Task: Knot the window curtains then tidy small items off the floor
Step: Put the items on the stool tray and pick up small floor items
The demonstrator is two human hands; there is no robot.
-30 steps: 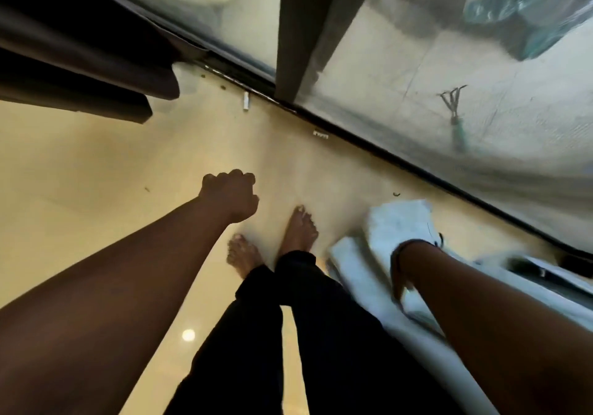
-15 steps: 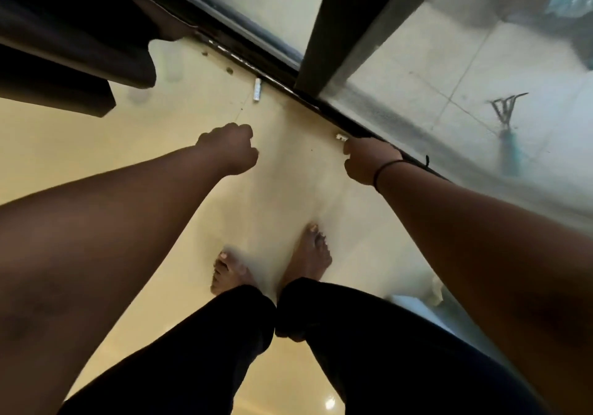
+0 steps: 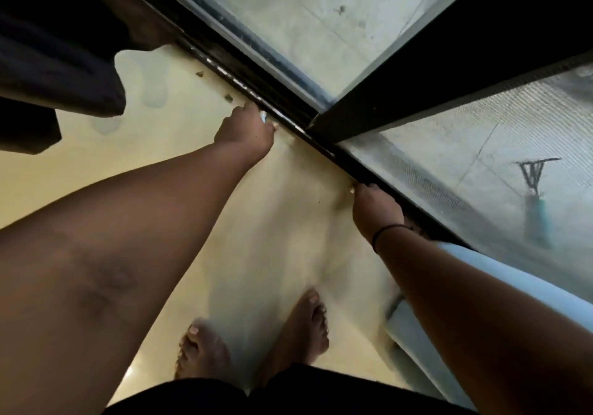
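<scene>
Presently I see left hand pinching a small white item beside the window track; right hand grip unclear.

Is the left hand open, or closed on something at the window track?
Closed: the left hand curls its fingers around a small pale item beside the window track.

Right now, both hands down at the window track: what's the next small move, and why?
Probably lift the left hand clear with the small white item its fingers seem to pinch beside the track. Two dark scraps lie on the floor just beyond it, so they look like the next pickup. The right hand is at the track too; what it holds is unclear.
</scene>
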